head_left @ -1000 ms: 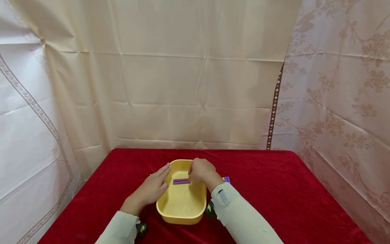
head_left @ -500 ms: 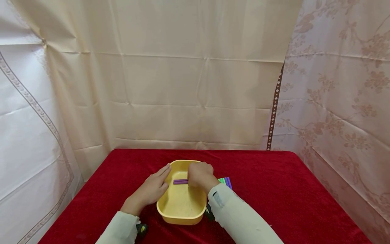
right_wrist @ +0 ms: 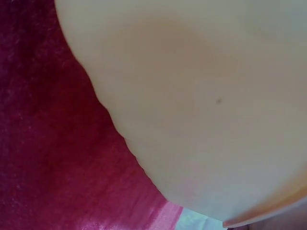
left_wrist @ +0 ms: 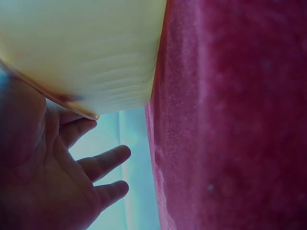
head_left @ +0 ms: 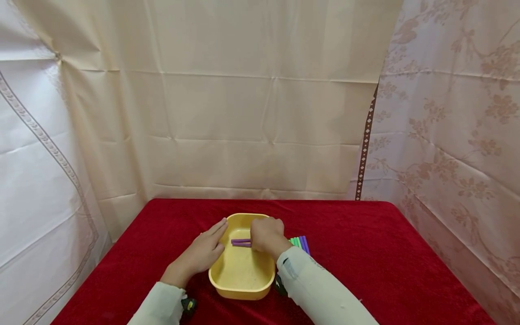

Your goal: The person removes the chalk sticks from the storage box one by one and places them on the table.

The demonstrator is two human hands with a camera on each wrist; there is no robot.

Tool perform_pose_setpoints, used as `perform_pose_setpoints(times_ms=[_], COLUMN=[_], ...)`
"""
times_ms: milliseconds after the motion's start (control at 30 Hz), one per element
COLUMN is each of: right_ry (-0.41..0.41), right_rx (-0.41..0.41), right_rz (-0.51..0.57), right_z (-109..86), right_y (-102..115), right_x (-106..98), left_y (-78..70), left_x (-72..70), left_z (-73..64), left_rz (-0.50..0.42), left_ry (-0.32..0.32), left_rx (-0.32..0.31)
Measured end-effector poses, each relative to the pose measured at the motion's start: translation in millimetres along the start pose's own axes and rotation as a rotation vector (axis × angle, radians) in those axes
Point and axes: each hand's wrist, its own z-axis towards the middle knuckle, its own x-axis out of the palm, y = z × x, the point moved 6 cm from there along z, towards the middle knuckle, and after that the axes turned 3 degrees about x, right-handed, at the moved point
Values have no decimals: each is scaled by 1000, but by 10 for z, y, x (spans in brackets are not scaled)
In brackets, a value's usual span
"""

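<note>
A yellow plastic tub (head_left: 243,275) stands on the red cloth in the head view. Two slim purple sticks (head_left: 239,240) lie side by side inside it, spread slightly apart toward their right ends. My right hand (head_left: 266,232) reaches over the tub's right wall and curls on those ends; its fingertips are hidden beneath it. My left hand (head_left: 201,252) rests along the left rim with straight fingers. In the left wrist view, its fingers (left_wrist: 108,163) spread loosely under the rim. The right wrist view shows the tub's outer wall (right_wrist: 192,120), with the right fingers out of sight.
Several green and blue-violet sticks (head_left: 301,243) lie in a row just right of the tub, partly behind the right wrist. Red cloth (head_left: 365,253) covers the table. A beige curtain (head_left: 243,113) hangs behind its far edge.
My right hand has come down and slightly left onto the purple sticks, covering their right ends. The sticks have spread apart a little. More green sticks show; my left hand stays put.
</note>
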Motion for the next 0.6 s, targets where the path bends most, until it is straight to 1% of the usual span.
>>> perform_pose_setpoints(times_ms=[233,600], right_ry=[10,8], right_rx=[16,-1], right_rz=[16,46], right_z=[-1,-63], right_y=[-1,-13], right_x=[11,-35], left_y=[-6,-15], left_x=[-7,-10], left_z=[-2,-6], left_rz=[5,-6], left_ry=[0,10], left_rx=[8,-4])
